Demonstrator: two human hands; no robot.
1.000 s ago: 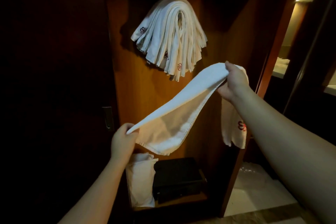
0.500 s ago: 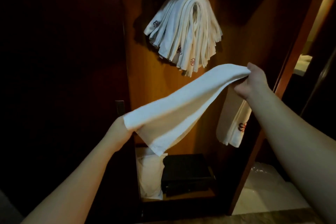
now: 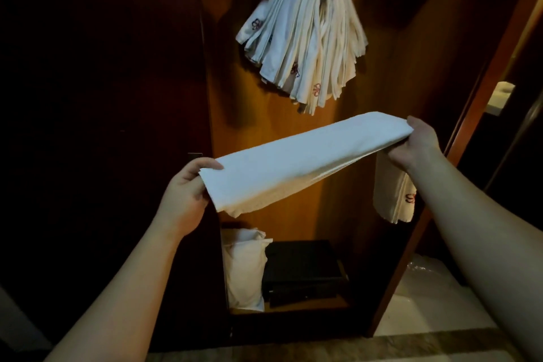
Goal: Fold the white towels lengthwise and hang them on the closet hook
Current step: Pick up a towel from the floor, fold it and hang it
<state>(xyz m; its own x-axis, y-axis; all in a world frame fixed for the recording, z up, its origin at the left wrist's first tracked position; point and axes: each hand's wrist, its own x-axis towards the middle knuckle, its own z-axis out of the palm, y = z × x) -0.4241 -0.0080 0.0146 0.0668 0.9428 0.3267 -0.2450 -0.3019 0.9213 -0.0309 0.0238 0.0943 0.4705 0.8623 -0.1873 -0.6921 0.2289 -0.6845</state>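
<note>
The lengthwise fold looks all but made: the white towel (image 3: 296,161) is stretched as a long doubled band between both hands, in front of the open closet and just below the bundle of hung towels (image 3: 305,35); the step in hand, as I judge it, is squaring that fold before hanging; the hook itself is hidden beneath the bundle, so the next move calls for lifting the band up and over the crown of that bundle, centred so both halves fall evenly, without nudging the others loose. The left hand (image 3: 185,191), low and near on the left, pinches the towel's near end, thumb on top and fingers curled beneath; the right hand (image 3: 417,144), higher and farther on the right, clasps the far end, fingers folded over the edge. A second towel (image 3: 393,197) hangs below the right wrist, though how it is held I cannot tell; a white pillow (image 3: 244,267) and a black box (image 3: 302,267) sit on the closet floor.
</note>
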